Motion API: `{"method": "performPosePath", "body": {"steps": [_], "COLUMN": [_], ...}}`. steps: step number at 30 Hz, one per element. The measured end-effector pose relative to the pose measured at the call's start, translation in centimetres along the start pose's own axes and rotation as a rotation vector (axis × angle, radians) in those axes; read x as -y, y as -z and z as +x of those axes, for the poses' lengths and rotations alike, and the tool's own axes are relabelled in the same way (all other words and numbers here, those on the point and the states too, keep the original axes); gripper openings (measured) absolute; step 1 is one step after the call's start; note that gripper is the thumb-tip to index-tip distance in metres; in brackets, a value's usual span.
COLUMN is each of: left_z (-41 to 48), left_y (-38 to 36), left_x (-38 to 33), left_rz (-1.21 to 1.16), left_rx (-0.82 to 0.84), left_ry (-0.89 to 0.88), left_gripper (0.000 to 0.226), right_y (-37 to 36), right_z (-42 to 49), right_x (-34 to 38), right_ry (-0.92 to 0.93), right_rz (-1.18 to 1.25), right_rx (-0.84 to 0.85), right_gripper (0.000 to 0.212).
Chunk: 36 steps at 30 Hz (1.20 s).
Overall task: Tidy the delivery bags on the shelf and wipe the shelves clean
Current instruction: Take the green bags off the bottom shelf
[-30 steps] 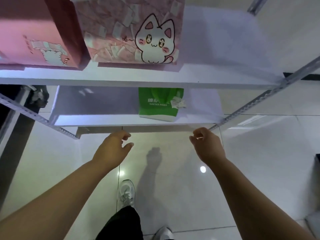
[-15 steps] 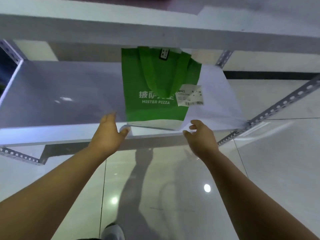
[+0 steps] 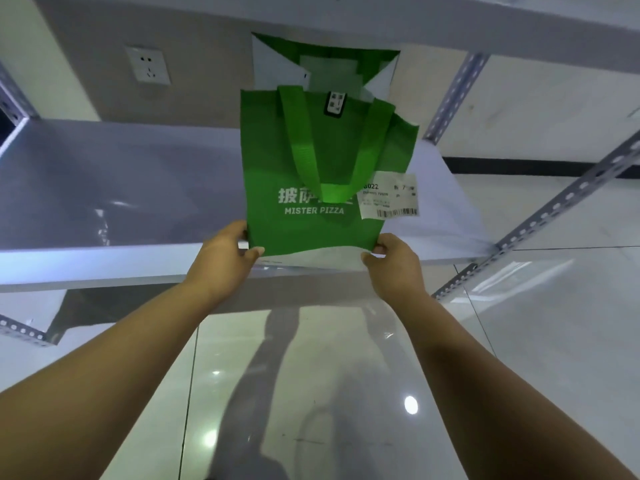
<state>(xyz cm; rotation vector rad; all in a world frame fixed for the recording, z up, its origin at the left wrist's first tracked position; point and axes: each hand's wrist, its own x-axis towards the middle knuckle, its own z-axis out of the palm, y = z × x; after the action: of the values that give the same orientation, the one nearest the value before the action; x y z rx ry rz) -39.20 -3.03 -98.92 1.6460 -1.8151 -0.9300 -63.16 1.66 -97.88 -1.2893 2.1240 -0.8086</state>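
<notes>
Our left hand pinches the near left corner of the green bag, thumb on top and fingers curled beneath; our right hand pinches the near right corner the same way. The bag lies face up on the shelf, its bottom hem at the shelf's front edge and its mouth toward the shelf's back. We judge this to be the tidying step, with the wiping not yet begun: we have the bag by both corners, ready to slide or lift it. The next move calls for an even pull from both hands, so that the soft cloth does not skew, and then a settled spot for it on the shelf.

The handles lie draped over the printed face, and a paper label sticks out on the side toward the shelf's right end. The mouth gapes, showing pale lining; we see nothing inside, though its depth is hidden. A wall socket sits above the shelf's back.
</notes>
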Motion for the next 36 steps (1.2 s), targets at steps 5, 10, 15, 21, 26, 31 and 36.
{"method": "performPosePath", "body": {"steps": [5,10,15,21,26,31,36], "left_z": [-2.4,-5.9,-9.8,-13.0,-13.4,-12.9,-12.6], "left_y": [-0.1,-1.0,-3.1,-6.0,-6.6,-5.2,-2.6], "left_x": [-0.7,-2.0,-3.8,-6.8,-11.5,-16.2,-20.4], "left_rz": [0.087,0.081,0.034,0.111,0.146,0.137,0.135], "left_rx": [-0.056,-0.006,0.097,0.138,0.056,-0.023,-0.090], "left_ry": [-0.003,-0.056,-0.151,-0.258,-0.459,-0.602,-0.650], "left_gripper": [0.014,0.005,0.018,0.017,0.011,0.009,0.010], "right_y": [1.3,3.6,6.5,10.8,14.9,18.8,22.5], "right_z": [-1.9,-5.3,-9.4,-13.0,-14.1,-13.8,-13.1], "right_x": [-1.0,-3.3,-7.2,-10.5,-10.9,-9.1,-6.1], "right_ry": [-0.066,-0.099,-0.116,-0.137,-0.124,-0.065,0.029], "right_rz": [-0.006,-0.007,0.040,0.137,0.182,0.257,0.290], "right_rx": [-0.063,-0.035,-0.064,-0.165,-0.272,-0.362,-0.440], "right_gripper": [0.029,0.014,0.010,0.026,0.024,0.026,0.023]}}
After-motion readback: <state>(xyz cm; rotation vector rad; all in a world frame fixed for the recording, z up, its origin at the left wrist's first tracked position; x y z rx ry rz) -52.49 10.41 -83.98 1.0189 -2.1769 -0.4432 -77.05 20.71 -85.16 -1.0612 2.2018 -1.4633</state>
